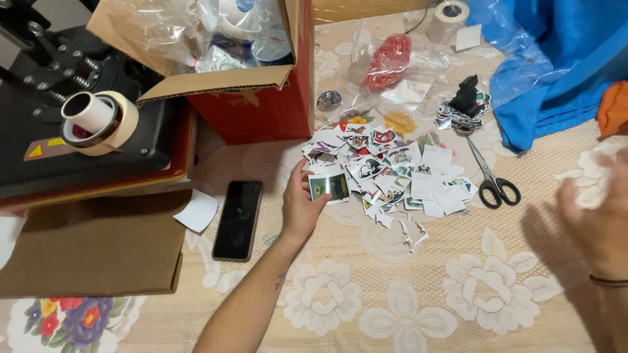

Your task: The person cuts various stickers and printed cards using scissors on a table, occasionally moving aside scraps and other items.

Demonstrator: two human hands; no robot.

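The left hand (301, 206) pinches a small dark-green printed card (329, 187) at the near edge of a pile of cut-out stickers (392, 173) on the flowered worktop (405, 294). The right hand (598, 219) hovers blurred and loosely open, holding nothing, near black scissors (492, 180); a phone (237, 219) lies left.

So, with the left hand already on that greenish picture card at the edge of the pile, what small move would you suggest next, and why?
Probably lift the card clear of the pile of cut-outs. The left hand already pinches its left edge, though other cut-outs still crowd its top and right side. The right hand is blurred, off to the side and apparently empty, so it could then take the card.
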